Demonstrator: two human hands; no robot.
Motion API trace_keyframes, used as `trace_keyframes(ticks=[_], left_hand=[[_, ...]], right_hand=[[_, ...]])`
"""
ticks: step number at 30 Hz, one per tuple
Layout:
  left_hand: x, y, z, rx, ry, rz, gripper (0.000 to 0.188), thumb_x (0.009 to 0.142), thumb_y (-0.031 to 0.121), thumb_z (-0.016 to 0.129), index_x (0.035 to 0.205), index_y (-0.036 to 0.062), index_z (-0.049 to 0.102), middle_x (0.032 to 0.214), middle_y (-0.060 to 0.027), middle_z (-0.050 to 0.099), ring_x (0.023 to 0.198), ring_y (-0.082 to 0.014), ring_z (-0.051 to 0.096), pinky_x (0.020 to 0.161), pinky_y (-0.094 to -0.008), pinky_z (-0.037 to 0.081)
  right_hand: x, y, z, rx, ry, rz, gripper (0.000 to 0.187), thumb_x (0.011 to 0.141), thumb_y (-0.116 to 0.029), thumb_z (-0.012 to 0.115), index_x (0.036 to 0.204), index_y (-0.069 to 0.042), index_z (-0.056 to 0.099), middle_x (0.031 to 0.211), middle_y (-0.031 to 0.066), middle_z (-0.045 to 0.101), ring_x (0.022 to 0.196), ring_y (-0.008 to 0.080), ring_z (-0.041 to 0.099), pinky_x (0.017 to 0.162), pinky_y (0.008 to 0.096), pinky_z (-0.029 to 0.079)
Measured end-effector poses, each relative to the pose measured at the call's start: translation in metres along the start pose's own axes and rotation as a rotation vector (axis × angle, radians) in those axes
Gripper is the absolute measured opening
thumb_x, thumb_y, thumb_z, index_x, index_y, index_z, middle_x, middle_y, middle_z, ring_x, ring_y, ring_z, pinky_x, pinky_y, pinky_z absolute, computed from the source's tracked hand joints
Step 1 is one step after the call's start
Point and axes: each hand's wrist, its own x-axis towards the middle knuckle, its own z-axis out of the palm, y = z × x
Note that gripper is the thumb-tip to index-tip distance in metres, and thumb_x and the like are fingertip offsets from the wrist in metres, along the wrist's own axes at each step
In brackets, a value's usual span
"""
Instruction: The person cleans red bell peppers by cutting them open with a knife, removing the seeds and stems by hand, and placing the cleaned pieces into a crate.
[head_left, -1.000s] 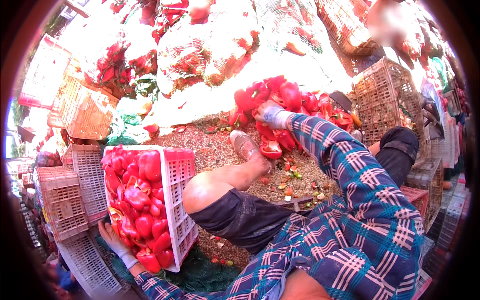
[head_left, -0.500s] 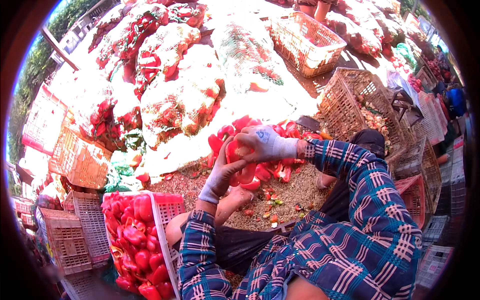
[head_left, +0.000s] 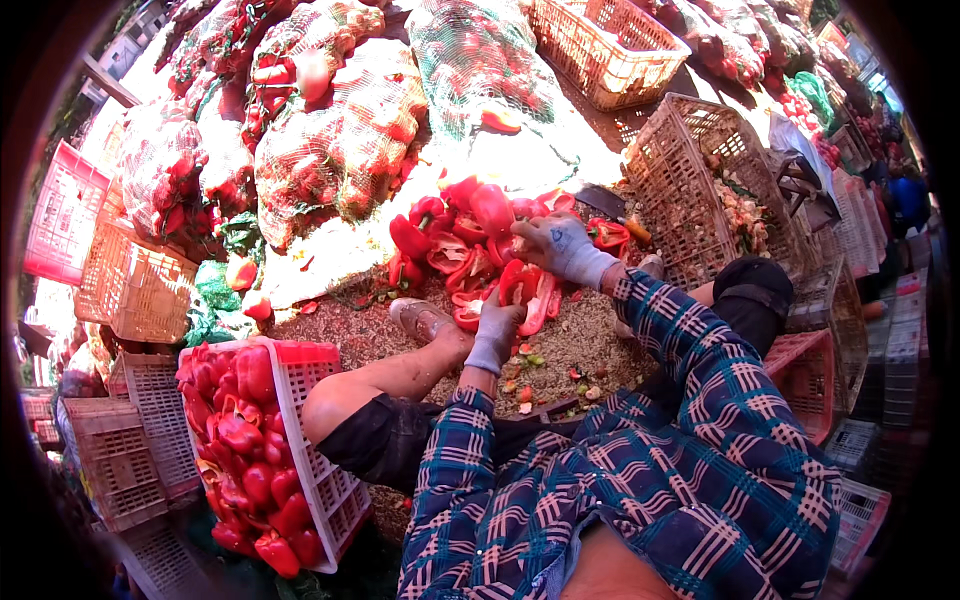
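Far L, a pink plastic crate (head_left: 68, 215) sits by an orange slatted crate (head_left: 135, 285), w/ a brownish crate (head_left: 115, 455) below, nr the edge of view. Next R, green netting (head_left: 212, 300) lies bunched on the ground. Below it stands a tilted red-and-white crate (head_left: 325, 470), packed w/ red bell peppers (head_left: 245, 430), its open side facing L. Up top, mesh sacks (head_left: 335, 140) bulge w/ red peppers; a longer green-mesh sack (head_left: 475, 85) lies just R of them.

Mid-view, a shoe (head_left: 420, 318) at the end of the person's L leg rests nr the pile of red bell peppers (head_left: 490, 212), some whole, some cut open. L hand (head_left: 495, 332), in a pale glove, is at the pile's near edge, fingers bent & close tog. beside a cut red pepper (head_left: 530, 288). R hand (head_left: 562, 247), also gloved, reaches over the pile's R part, fingers half-curled, pointing L. Hands & peppers overlap, so can't tell if either grips a piece. Seed-strewn ground (head_left: 590, 350) lies below, w/ small pepper scraps.

Further R: a brown crate (head_left: 680, 190) tipped on its side, w/ pale scraps inside; then, lower, a red crate (head_left: 805, 380) by the person's R knee.
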Motion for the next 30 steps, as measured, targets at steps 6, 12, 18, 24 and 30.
trace_keyframes(ticks=[6, 12, 18, 24, 30], left_hand=[[0.013, -0.033, -0.033, -0.06, 0.301, -0.158, 0.056, 0.067, -0.01, 0.056, 0.121, 0.0058, 0.052, 0.091, -0.0056, 0.062, 0.072, -0.0188, 0.06, 0.052, -0.0302, 0.047], [0.026, -0.026, -0.024, -0.062, 0.54, -0.093, 0.053, 0.066, -0.006, 0.063, 0.116, 0.0073, 0.053, 0.086, -0.0047, 0.059, 0.066, -0.0168, 0.053, 0.053, -0.0303, 0.044], [0.035, -0.039, -0.061, -0.098, 0.775, -0.297, 0.06, 0.066, -0.001, 0.066, 0.124, 0.0013, 0.051, 0.078, -0.0071, 0.058, 0.057, -0.0174, 0.049, 0.044, -0.0348, 0.039], [0.035, -0.019, -0.043, -0.156, 0.874, -0.175, 0.034, 0.066, 0.0, 0.068, 0.097, 0.0014, 0.055, 0.064, -0.0027, 0.051, 0.046, -0.0149, 0.041, 0.042, -0.0334, 0.033], [0.051, -0.037, -0.065, -0.298, 0.89, -0.189, 0.025, 0.066, 0.0, 0.07, 0.087, -0.0002, 0.056, 0.064, -0.0049, 0.054, 0.049, -0.0167, 0.045, 0.044, -0.0338, 0.036]], right_hand=[[-0.005, 0.133, -0.085, 0.094, 0.567, 0.605, 0.052, 0.083, -0.029, 0.071, 0.13, -0.018, 0.051, 0.107, 0.0112, 0.068, 0.097, 0.027, 0.066, 0.078, 0.0381, 0.052], [-0.027, 0.175, -0.111, -0.407, 0.254, 0.932, 0.091, 0.078, -0.044, 0.072, 0.15, -0.019, 0.02, 0.144, 0.0241, 0.037, 0.128, 0.0435, 0.041, 0.1, 0.0533, 0.039], [0.081, 0.008, 0.042, -0.381, -0.203, 0.396, 0.105, 0.074, -0.061, 0.07, 0.154, -0.027, 0.012, 0.152, 0.019, 0.03, 0.134, 0.0408, 0.036, 0.103, 0.0536, 0.037], [0.129, 0.0, 0.146, -0.257, -0.287, 0.651, 0.091, 0.077, -0.046, 0.072, 0.15, -0.026, 0.022, 0.149, 0.0147, 0.029, 0.123, 0.0453, 0.043, 0.087, 0.0553, 0.048], [0.104, 0.058, 0.134, 0.474, -0.017, 0.709, 0.085, 0.072, -0.022, 0.076, 0.145, -0.012, 0.033, 0.14, 0.0227, 0.04, 0.124, 0.0336, 0.048, 0.098, 0.0374, 0.046]])
